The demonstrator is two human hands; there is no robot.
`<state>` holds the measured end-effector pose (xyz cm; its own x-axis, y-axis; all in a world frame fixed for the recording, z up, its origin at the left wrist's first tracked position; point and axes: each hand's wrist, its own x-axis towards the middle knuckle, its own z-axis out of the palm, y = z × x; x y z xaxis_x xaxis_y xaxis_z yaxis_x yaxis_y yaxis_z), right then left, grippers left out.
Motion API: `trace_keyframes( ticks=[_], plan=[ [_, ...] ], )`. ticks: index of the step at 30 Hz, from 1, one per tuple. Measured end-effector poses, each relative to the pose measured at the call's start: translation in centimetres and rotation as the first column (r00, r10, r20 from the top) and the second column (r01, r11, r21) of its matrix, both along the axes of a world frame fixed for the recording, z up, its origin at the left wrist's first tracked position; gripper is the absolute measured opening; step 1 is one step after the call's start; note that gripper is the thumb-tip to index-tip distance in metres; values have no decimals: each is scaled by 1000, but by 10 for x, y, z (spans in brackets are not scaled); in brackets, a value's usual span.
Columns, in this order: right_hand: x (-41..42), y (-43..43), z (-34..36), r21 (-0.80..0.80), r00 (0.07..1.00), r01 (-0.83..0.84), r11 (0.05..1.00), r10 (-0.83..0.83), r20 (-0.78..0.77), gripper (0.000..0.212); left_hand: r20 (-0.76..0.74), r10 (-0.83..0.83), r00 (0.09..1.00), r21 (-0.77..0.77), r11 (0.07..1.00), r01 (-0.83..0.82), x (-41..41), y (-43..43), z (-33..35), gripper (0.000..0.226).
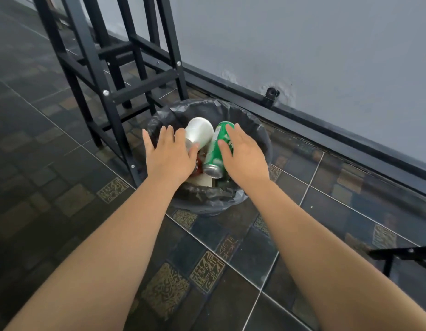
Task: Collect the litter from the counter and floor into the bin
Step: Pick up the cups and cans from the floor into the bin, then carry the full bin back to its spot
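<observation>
A round bin [259, 130] lined with a black bag stands on the tiled floor by the wall. Inside it lie a white paper cup [200, 133], a green drink can [216, 149] on its side, a red can [199, 163] mostly hidden, and a pale scrap of card [203, 179]. My left hand [170, 155] hovers over the bin's left half, fingers spread, palm down, beside the cup. Over the right half my right hand [243, 156] is spread flat, its thumb near the green can. Neither hand grips anything.
Black metal stool legs [107, 91] stand just left of and behind the bin. A dark skirting rail [326, 125] runs along the grey wall. Another black metal frame [398, 254] pokes in at the right edge. Dark patterned tiles cover the floor.
</observation>
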<state>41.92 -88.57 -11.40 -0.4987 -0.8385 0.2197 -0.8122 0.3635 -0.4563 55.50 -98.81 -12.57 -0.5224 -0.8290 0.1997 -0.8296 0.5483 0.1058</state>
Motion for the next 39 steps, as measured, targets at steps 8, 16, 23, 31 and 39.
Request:
trace_keyframes(
  ticks=[8,16,23,31,39],
  plan=[
    [-24,15,-7,39,986,160,986,-157,-58,56,-185,86,979,34,996,-81,20,-8,1,56],
    [-36,22,0,122,915,261,958,-285,284,58,-386,343,856,494,861,-122,23,-14,-1,46],
    [-34,20,-2,-30,684,386,922,-264,680,50,-630,478,612,610,793,9,22,-14,-4,35],
    [-31,23,-6,-125,557,433,893,-156,816,52,-697,659,281,713,680,171,20,-5,-6,49],
    [7,73,65,-10,526,442,897,-249,813,55,-624,725,292,781,591,201,61,54,52,43]
  ],
)
